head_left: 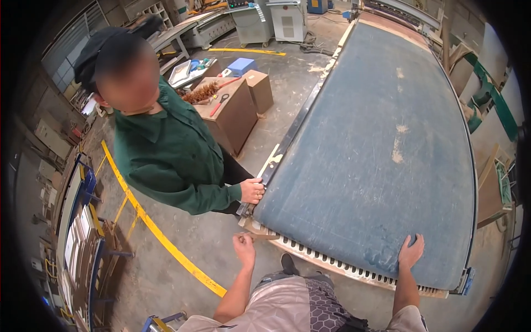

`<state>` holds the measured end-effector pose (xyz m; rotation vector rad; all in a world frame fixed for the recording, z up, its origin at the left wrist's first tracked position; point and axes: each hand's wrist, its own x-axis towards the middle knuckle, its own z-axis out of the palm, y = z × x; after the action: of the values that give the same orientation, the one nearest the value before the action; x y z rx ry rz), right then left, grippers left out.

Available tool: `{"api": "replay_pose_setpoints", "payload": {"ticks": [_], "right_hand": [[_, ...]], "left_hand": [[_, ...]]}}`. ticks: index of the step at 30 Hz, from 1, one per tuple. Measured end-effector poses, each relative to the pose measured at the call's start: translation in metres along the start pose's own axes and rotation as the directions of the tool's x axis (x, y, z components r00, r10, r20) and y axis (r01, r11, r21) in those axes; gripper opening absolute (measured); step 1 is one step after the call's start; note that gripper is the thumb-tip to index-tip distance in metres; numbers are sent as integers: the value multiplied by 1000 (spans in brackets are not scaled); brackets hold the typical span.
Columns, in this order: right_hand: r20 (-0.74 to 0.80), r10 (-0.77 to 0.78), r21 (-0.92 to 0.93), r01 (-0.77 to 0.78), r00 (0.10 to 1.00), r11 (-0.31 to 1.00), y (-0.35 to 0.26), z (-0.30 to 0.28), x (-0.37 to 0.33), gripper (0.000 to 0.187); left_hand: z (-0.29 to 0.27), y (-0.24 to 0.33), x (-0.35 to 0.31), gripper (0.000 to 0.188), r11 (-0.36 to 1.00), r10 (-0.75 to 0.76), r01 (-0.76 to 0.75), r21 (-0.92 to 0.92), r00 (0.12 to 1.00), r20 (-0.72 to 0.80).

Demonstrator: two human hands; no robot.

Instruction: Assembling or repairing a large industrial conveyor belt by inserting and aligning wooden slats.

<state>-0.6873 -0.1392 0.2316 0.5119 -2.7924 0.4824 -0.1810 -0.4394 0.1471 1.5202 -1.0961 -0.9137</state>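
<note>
A wide blue-grey conveyor belt (343, 138) stretches away from me, scuffed with pale marks. My right hand (411, 252) lies on its near right part, thumb and fingers apart, beside a darker smeared patch (383, 249). At the near left corner, my left hand (245, 249) is closed on the end of a thin brown strip (265, 236), which looks like wood. The strip reaches toward the slotted edge (343, 267) at the belt's near end. A co-worker's hand (253, 191) rests on the belt's left side rail (287, 141), just beyond my left hand.
The co-worker in a green shirt (166, 149) stands at the left side. Behind are brown boxes (227, 113) with a brush (201, 93) and red-handled tool (219, 104) on top. A yellow floor line (160, 238) curves past a rack of panels (86, 238).
</note>
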Motion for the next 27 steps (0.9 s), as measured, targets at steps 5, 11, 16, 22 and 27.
{"api": "replay_pose_setpoints", "payload": {"ticks": [5,11,16,22,27], "right_hand": [[8,-7,-4,7,1000,1000,-8,5,2,44],[1,-20,-16,20,1000,1000,0,14,3,47],[1,-40,-9,40,999,999,-2,12,6,48],[-4,-73,-78,72,997,994,35,19,1,48],[-31,-120,-104,116,992,988,31,24,9,49]], "left_hand": [[20,-30,8,18,994,-99,92,66,988,121],[36,-26,29,24,977,-173,140,159,961,215],[28,-30,34,35,908,-143,18,418,952,271],[22,-39,24,39,877,-197,-89,473,830,521],[31,-27,30,29,914,-153,-121,387,780,607]]}}
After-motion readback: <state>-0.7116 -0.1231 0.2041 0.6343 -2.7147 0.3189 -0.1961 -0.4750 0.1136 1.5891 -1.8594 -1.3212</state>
